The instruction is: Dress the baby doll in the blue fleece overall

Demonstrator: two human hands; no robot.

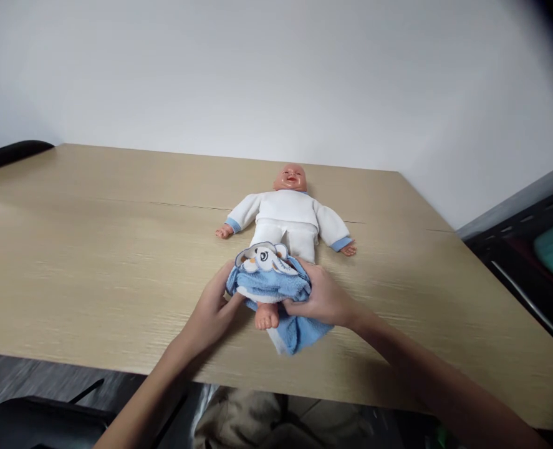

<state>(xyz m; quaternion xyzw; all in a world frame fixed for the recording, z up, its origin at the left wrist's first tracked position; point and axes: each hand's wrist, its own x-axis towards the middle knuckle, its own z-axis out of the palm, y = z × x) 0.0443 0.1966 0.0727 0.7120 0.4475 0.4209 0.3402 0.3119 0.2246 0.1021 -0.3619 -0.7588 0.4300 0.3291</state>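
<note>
While tan cloth (pixel 239 418) covers the person's lap at the bottom edge, with what looks like a black chair (pixel 42 421) to its left, both forearms reach in over the near edge of a pale wooden table (pixel 117 268). A loose blue flap with a white edge droops onto the tabletop below the right hand (pixel 323 294), and beside it one bare foot (pixel 267 316) of a doll (pixel 288 207) pokes out. The left hand (pixel 216 302) and the right grip a bunched blue garment (pixel 274 285) from opposite sides, thumbs on its near face, pinching the fabric against the other fingers, which are partly hidden behind it. This garment sits gathered around the doll's lower leg, a white animal-face patch (pixel 267 257) uppermost. Beyond it, the doll lies on its back in white trousers (pixel 303 240) and a white top with blue cuffs, arms spread, head farthest away. A dark rack (pixel 522 227) stands past the table's right side, and a plain pale wall (pixel 257 75) rises behind everything.
</note>
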